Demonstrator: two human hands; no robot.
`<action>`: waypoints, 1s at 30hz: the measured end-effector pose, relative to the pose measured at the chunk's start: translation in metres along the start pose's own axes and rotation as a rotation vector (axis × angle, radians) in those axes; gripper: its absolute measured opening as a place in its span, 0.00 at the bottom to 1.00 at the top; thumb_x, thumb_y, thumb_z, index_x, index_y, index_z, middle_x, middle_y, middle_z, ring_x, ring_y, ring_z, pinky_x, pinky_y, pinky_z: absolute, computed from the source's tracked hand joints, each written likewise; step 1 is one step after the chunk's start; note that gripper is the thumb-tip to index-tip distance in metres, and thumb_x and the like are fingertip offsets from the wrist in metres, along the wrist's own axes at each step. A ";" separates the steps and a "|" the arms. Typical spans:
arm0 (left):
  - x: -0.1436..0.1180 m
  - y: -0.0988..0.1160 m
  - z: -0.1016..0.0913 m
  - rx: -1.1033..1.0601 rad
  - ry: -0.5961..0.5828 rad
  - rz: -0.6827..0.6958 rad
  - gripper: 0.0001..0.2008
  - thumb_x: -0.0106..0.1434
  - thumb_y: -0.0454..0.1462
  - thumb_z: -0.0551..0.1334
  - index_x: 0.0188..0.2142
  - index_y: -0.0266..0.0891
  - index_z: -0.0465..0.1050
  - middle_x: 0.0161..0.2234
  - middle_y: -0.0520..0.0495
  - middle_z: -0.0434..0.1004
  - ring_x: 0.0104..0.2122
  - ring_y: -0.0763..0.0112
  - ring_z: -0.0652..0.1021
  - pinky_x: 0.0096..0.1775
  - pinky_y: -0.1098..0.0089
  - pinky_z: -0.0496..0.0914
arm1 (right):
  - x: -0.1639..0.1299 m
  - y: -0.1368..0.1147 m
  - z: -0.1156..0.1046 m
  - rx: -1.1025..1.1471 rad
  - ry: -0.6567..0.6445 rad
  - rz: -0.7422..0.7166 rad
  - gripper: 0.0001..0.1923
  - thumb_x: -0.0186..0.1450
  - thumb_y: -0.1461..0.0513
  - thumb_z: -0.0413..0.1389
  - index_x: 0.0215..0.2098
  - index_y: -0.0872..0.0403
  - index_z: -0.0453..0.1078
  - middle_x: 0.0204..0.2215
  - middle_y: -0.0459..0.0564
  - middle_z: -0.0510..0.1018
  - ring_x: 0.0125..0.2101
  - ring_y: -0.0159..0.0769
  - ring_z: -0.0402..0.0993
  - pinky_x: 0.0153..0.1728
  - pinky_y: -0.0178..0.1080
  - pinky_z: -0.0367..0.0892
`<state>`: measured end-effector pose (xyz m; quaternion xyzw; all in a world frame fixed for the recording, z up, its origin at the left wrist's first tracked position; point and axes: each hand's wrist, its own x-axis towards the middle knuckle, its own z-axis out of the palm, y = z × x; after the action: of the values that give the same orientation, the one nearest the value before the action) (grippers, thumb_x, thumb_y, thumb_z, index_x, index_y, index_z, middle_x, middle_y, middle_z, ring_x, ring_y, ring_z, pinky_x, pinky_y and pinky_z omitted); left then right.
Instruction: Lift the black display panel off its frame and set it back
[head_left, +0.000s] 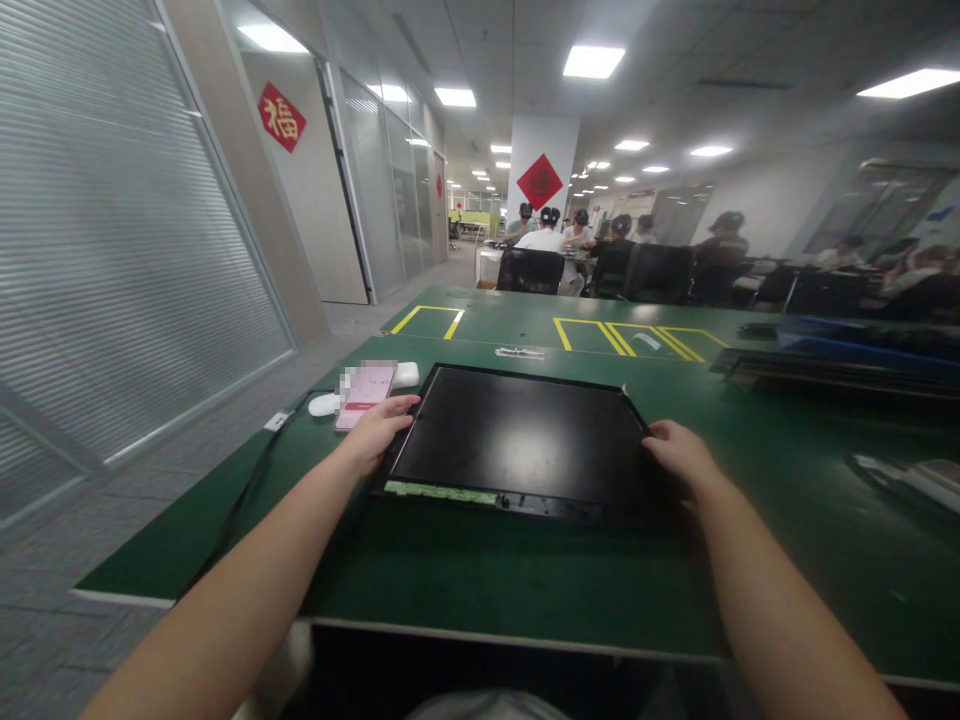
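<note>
1. The black display panel (pixel 521 440) lies flat on the green worktable (pixel 480 580), square in front of the person, its long axis running left to right across the body.
2. Left hand (pixel 379 428) sits at the panel's left edge, fingers curled over the rim near the far corner, pinching the frame rather than lying spread on the glass.
3. Right hand (pixel 679 452) mirrors it on the right edge, fingers wrapped round the side; how deep the thumb goes underneath I cannot tell from here.
4. So the panel lies between the two hands, held at both short ends. Neither hand is nearer; the grip is symmetric across the long axis.
5. The near edge, with its pale green strip (pixel 439 491), faces the person; the far edge points toward the yellow floor-style markings (pixel 630 338) on the table.
6. Just beside the left hand, touching nothing of the panel, a pink phone (pixel 364 392) rests on the table, with a white mouse-like object (pixel 324 404) next to it.
7. People sit at desks well apart, at the back of the room.
</note>
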<state>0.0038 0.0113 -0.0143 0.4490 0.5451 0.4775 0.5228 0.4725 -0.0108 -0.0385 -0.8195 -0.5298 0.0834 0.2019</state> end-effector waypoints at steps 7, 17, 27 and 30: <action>-0.009 0.006 0.006 -0.115 -0.071 -0.197 0.37 0.54 0.30 0.69 0.62 0.41 0.62 0.29 0.48 0.82 0.23 0.66 0.81 0.27 0.68 0.77 | -0.004 -0.006 -0.005 -0.007 -0.033 0.019 0.21 0.58 0.60 0.55 0.48 0.58 0.73 0.42 0.59 0.80 0.40 0.46 0.77 0.37 0.40 0.68; -0.008 0.004 0.004 -0.182 -0.229 -0.236 0.37 0.51 0.27 0.68 0.60 0.38 0.64 0.32 0.44 0.84 0.25 0.63 0.82 0.29 0.67 0.77 | 0.001 0.001 0.000 0.024 -0.062 0.037 0.22 0.59 0.60 0.54 0.51 0.58 0.71 0.46 0.58 0.78 0.44 0.47 0.75 0.40 0.39 0.67; -0.007 -0.001 0.009 -0.230 -0.180 -0.051 0.31 0.49 0.29 0.69 0.55 0.38 0.71 0.40 0.43 0.84 0.37 0.60 0.83 0.39 0.65 0.76 | -0.001 -0.003 -0.001 0.005 -0.066 0.045 0.22 0.59 0.60 0.54 0.50 0.59 0.71 0.43 0.57 0.78 0.42 0.44 0.75 0.37 0.38 0.66; -0.007 -0.001 0.008 -0.232 -0.205 -0.028 0.32 0.48 0.29 0.70 0.55 0.39 0.72 0.42 0.44 0.83 0.38 0.59 0.83 0.41 0.65 0.75 | 0.000 -0.002 0.000 0.016 -0.062 0.038 0.21 0.59 0.61 0.54 0.50 0.59 0.71 0.42 0.57 0.79 0.40 0.44 0.75 0.36 0.38 0.66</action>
<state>0.0119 0.0045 -0.0140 0.4241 0.4363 0.4815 0.6308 0.4707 -0.0101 -0.0379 -0.8248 -0.5195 0.1169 0.1901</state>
